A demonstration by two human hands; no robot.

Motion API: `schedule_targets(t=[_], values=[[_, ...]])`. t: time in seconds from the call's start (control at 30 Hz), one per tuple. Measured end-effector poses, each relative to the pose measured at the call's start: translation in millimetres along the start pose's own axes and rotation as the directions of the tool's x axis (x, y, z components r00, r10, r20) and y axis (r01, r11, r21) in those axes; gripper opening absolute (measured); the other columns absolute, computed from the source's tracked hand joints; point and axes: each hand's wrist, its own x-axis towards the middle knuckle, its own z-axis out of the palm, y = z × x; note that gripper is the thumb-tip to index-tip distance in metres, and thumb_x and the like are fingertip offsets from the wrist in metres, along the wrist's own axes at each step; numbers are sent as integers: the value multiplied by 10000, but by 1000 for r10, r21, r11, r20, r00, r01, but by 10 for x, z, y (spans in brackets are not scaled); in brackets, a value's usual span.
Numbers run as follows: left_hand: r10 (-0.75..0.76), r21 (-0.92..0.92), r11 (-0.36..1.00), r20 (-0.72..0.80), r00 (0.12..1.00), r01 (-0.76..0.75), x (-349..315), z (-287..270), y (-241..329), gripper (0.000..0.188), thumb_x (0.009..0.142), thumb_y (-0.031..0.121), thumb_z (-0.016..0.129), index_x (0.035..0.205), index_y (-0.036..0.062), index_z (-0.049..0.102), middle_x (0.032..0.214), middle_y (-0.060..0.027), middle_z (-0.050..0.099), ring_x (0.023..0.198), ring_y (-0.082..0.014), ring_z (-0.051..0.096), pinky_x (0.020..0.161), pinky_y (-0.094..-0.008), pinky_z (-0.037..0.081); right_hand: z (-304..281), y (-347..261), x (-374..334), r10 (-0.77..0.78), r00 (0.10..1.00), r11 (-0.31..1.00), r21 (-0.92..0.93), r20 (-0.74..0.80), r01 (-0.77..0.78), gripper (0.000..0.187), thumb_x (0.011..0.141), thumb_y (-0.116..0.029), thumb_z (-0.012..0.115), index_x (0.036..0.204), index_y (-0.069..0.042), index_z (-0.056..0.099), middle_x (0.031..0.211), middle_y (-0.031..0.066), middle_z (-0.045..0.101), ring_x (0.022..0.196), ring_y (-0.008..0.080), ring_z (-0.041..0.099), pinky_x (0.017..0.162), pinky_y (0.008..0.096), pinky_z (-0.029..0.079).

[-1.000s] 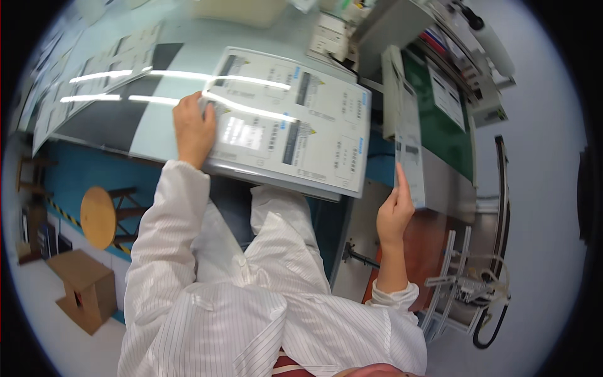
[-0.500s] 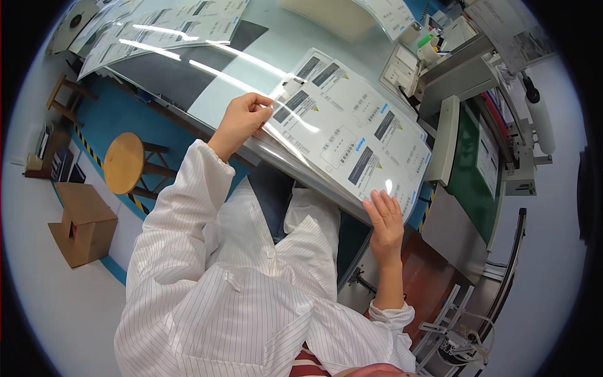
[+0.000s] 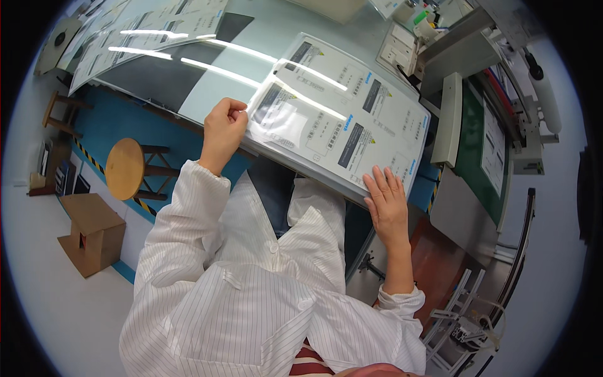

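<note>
A stack of clear plastic sheets printed with dark and blue label blocks lies on the table edge in front of me. At its left edge, my left hand is closed, thumb and fingertips pinched on the rim of the top printed sheet. My right hand rests with its fingers outstretched on the near right corner of the stack. Glare from the lamps streaks the upper part of the sheets.
More printed sheets hang over the table's far left edge. A machine with a green bed stands to the right, holding another printed sheet. A wooden stool and an open cardboard box are on the floor at left.
The top sheet has come down flat over the stack, its left edge no longer lifted. My left hand moved slightly left and down; my right hand stays at the near right corner.
</note>
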Motion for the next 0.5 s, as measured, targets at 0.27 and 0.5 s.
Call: schedule_targets(t=[0.27, 0.5], values=[[-65, 100, 993, 112, 992, 54, -4, -15, 72, 214, 881, 111, 576, 1048, -12, 624, 840, -24, 560, 748, -79, 484, 666, -215, 427, 84, 112, -18, 34, 998, 999, 19, -61, -33, 426, 884, -256, 611, 1296, -153, 575, 1405, 73, 491, 1317, 301, 420, 1098, 473, 311], [103, 250, 960, 109, 989, -127, 255, 125, 89, 359, 892, 170, 558, 1215, 15, 577, 1182, -143, 563, 988, -206, 556, 853, -317, 462, 107, 168, -102, 66, 990, 992, 118, -121, -51, 423, 922, -353, 567, 1282, -134, 586, 1385, 89, 513, 1315, 289, 432, 1103, 447, 309]])
